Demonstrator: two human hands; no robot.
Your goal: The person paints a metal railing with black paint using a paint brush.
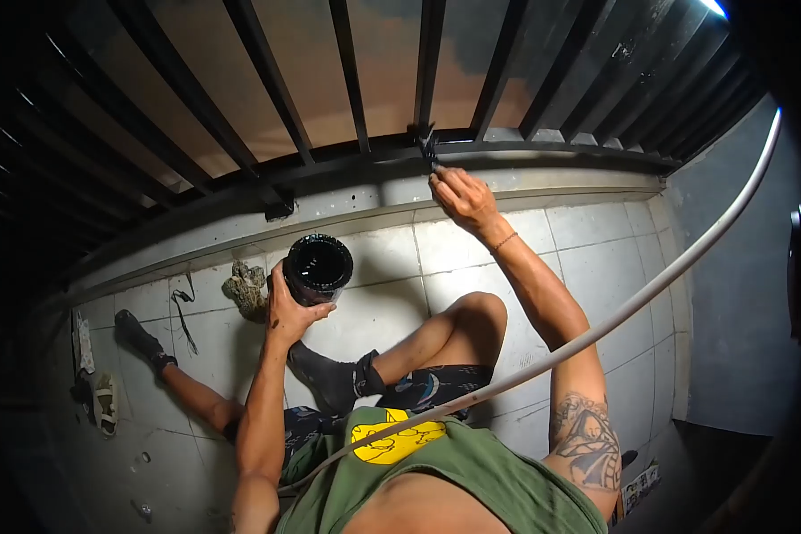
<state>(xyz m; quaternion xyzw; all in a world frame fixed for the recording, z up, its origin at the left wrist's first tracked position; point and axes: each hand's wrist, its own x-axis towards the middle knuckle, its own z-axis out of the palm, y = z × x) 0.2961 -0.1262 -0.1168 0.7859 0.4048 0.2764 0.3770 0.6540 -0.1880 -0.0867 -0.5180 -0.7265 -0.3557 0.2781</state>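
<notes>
My left hand (287,311) is wrapped round the side of a round container of black paint (319,264), which I hold above the tiles with its open top facing me. Out in front, my right hand (465,201) pinches a small paintbrush (430,153) by its lower end. The brush's dark bristles meet the bottom rail of a black metal railing (392,147), near the foot of one upright bar. Its handle is mostly hidden by my fingers.
A low ledge (365,200) runs under the railing. On the tiled floor (387,311) lie a crumpled rag (247,289), a dark strap (185,311) and a sandal (105,405). A pale cable (650,289) crosses in front of my right arm. A grey wall (730,294) stands to the right.
</notes>
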